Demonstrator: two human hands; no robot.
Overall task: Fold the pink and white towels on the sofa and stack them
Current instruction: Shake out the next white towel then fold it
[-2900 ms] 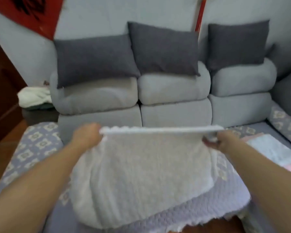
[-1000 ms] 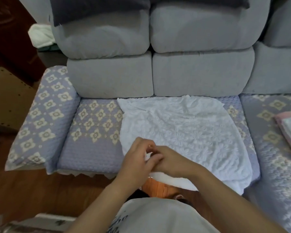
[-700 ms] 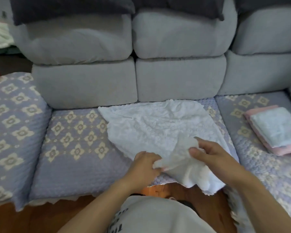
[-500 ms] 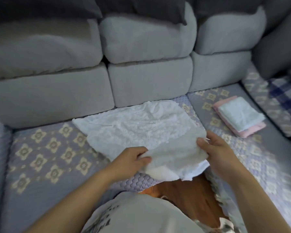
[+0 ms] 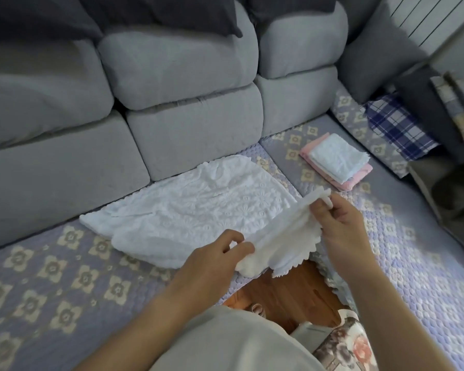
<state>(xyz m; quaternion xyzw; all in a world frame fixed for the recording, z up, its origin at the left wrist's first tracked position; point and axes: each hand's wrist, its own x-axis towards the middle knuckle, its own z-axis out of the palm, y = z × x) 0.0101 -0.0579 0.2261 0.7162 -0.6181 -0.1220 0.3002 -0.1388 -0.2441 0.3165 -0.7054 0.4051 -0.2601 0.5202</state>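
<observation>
Both near corners of the white towel (image 5: pixel 198 210), lying flat on the sofa seat (image 5: pixel 51 277) a second ago, are now lifted. The left hand (image 5: pixel 214 261) and right hand (image 5: pixel 340 223) pinch them, spread apart. A fold is starting, and the finished stack (image 5: pixel 335 163) waits to the right.

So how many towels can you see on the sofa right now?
3: a white towel spread on the seat, gripped by both hands, plus a folded white towel stacked on a folded pink towel. Others may be hidden.

no readable text, labels, brands or numbers on anything in view
</observation>
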